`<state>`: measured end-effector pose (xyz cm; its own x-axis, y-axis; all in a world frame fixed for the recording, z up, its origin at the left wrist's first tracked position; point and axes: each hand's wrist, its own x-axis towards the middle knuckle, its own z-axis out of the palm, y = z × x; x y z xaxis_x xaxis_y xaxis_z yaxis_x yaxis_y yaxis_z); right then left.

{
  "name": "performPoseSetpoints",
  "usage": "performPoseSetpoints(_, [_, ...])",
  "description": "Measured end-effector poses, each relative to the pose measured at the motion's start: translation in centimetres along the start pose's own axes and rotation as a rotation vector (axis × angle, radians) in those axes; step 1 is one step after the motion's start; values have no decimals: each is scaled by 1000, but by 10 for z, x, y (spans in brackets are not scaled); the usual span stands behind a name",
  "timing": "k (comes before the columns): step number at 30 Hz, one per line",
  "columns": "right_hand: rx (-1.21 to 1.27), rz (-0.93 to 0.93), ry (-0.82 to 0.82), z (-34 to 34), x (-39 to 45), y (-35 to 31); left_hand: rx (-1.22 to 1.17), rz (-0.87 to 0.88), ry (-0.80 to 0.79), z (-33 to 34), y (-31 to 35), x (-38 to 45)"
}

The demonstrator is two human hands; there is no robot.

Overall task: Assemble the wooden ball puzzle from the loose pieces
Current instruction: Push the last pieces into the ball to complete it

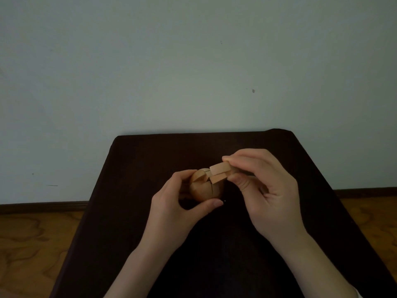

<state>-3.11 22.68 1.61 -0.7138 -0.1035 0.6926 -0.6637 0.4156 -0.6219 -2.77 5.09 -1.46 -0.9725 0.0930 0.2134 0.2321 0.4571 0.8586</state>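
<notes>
Above the dark tabletop, the left hand cups the partly built wooden ball, its fingers curled behind the ball's left side and the thumb tucked under its lower edge. The right hand pinches two flat wooden pieces between thumb and fingertips; their free ends sit against the ball's upper right, at a slot there. A pale wall stands behind.
</notes>
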Motion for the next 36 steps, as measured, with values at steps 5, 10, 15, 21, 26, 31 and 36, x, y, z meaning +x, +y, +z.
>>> performPoseSetpoints(5, [-15,0,55,6,-5,1,2,-14,13,-1,0,0])
performPoseSetpoints(10, [-6,11,77,7,-4,2,6,-15,15,0,1,-1])
performPoseSetpoints(15, [25,-1,22,3,-2,3,4,-30,20,0,1,-1])
performPoseSetpoints(21, [26,-16,-47,1,-1,5,-1,-58,39,0,-2,-1])
performPoseSetpoints(26, [25,9,-95,-4,2,7,15,-56,25,1,-2,-2])
performPoseSetpoints(31, [25,33,-84,-7,3,9,46,-21,-23,2,0,-2])
performPoseSetpoints(36, [6,35,31,0,-1,6,14,-18,-16,2,4,-3])
